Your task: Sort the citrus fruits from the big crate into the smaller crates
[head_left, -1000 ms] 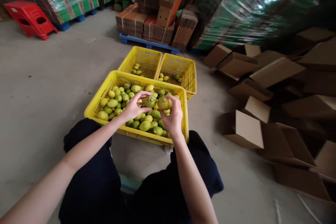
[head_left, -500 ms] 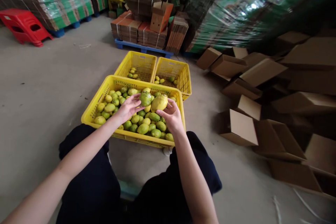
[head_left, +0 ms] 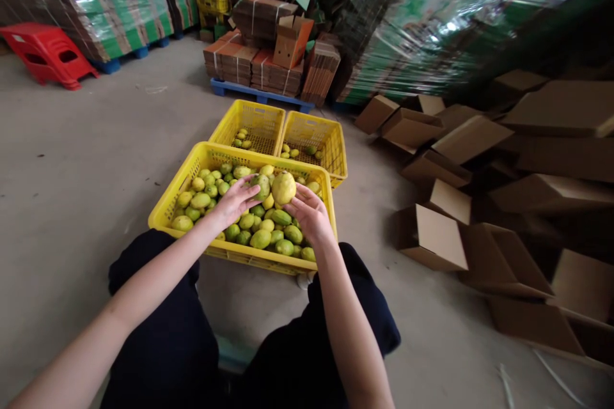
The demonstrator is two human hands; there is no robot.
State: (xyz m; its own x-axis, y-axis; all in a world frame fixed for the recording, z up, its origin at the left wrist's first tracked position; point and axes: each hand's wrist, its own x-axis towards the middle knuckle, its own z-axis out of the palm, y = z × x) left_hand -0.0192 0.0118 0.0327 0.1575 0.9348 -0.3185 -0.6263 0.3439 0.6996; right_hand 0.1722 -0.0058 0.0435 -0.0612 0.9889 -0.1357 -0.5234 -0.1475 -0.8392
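Left hand (head_left: 234, 202): grasping a green fruit (head_left: 261, 186) at the fingertips, fruit at 2 o'clock from the palm. Right hand (head_left: 311, 212): grasping a larger-looking yellow fruit (head_left: 284, 188), thumb and fingers around its near right side, fruit at 10 o'clock from the palm.

Key relation: the 2 fruits sit side by side between the hands, yellow at 3 o'clock of green, very close (contact cannot be told). Yellow shows a nearly round outline, so its long axis may point roughly toward the viewer; green's axis is partly masked by fingers, cannot tell. Each hand is nearer its own fruit.

Below the hands: large yellow crate (head_left: 268, 259), long side running 9 to 3 o'clock, slightly skewed, holding many mixed green and yellow fruits (head_left: 260, 239).

Beyond its far rim, 2 more crates: left rear crate (head_left: 247, 114) at 11 o'clock, right rear crate (head_left: 316, 131) at 1 o'clock, each with a few fruits inside.

Farther out: blue pallet (head_left: 261, 97) at 12, red stool (head_left: 47, 54) at 10, open cartons (head_left: 441, 236) around 3.
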